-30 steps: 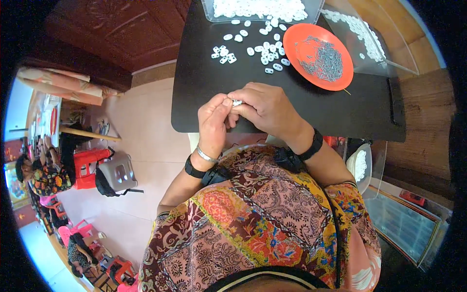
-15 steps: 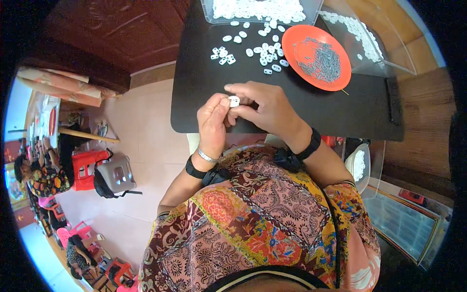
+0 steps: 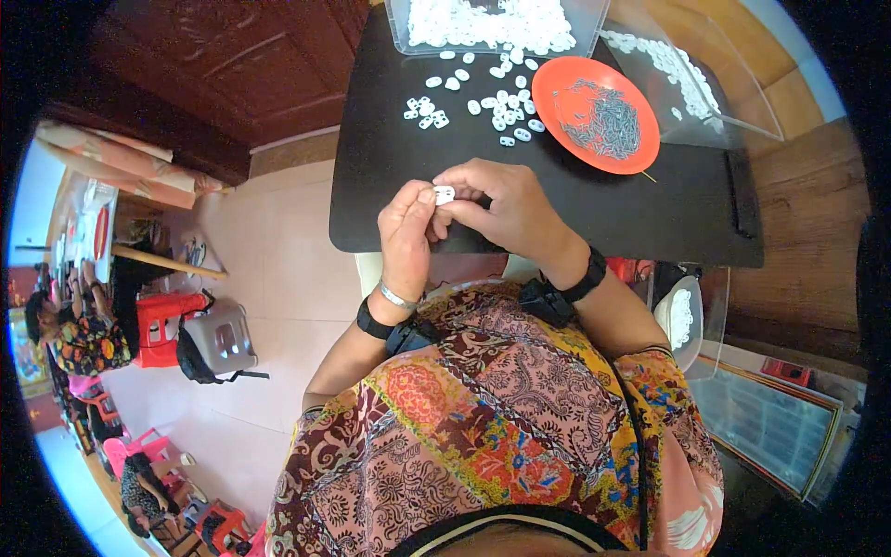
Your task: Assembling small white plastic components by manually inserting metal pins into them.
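Observation:
A small white oval plastic piece with dark slots [image 3: 445,194] is held above the table's near edge. My left hand [image 3: 405,237] pinches its left end between thumb and forefinger. From the other side my right hand [image 3: 516,206] curves around, with forefinger and thumb against the piece. Whether a pin is between the right fingers is hidden. Beyond the hands lie several loose white oval pieces [image 3: 508,108] and a small cluster of similar ones [image 3: 426,112]. An orange plate [image 3: 549,111] to the right bears many thin grey metal pins [image 3: 614,128].
A clear plastic bin [image 3: 401,39] of white pieces stands at the dark table's [image 3: 371,186] far edge. Beside it, a transparent box [image 3: 747,97] holds more. A bowl [image 3: 698,343] of white pieces sits below the table at right. Stools [image 3: 223,339] and people are at far left.
My right forefinger, raised off the piece before, has come down onto it. The piece has turned slightly. My view has shifted a little; the left hand keeps its pinch.

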A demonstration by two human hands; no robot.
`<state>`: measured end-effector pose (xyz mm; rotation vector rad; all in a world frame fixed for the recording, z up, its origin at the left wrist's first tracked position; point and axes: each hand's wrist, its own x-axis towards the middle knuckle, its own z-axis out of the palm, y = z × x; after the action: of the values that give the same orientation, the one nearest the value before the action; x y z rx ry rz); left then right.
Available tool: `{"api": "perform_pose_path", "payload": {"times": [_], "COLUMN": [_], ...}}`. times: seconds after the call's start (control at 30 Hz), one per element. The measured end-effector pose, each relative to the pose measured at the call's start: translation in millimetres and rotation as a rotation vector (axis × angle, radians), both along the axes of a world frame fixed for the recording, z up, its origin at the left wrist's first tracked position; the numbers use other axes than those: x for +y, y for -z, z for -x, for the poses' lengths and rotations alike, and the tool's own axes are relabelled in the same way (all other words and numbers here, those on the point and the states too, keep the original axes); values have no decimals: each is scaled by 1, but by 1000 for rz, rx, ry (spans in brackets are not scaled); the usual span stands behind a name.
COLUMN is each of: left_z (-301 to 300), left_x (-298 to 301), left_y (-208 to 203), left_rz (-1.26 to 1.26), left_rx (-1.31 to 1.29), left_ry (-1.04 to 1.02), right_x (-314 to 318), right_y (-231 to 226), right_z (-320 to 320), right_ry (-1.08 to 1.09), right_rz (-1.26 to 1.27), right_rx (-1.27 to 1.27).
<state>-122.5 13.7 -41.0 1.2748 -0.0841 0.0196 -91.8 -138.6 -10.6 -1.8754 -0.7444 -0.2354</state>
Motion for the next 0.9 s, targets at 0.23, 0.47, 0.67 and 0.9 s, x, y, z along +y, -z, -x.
{"api": "perform_pose_path", "payload": {"times": [0.23,0.47,0.67,0.9], "left_z": [3,1,-1,-2], "left_x": [1,2,4,-5], "left_y": [-1,0,6,3], "left_rz": [101,64,-10,-62], "left_rx": [-43,-29,-73,-75], "left_ry": [46,65,31,-38], "right_x": [-1,1,3,1], "right_y": [-2,4,-2,1], "right_z": [5,1,-1,-5], "right_ry": [-42,16,2,20], "right_rz": [-113,-25,15,24], "right_rx": [130,-43,-29,-42]}}
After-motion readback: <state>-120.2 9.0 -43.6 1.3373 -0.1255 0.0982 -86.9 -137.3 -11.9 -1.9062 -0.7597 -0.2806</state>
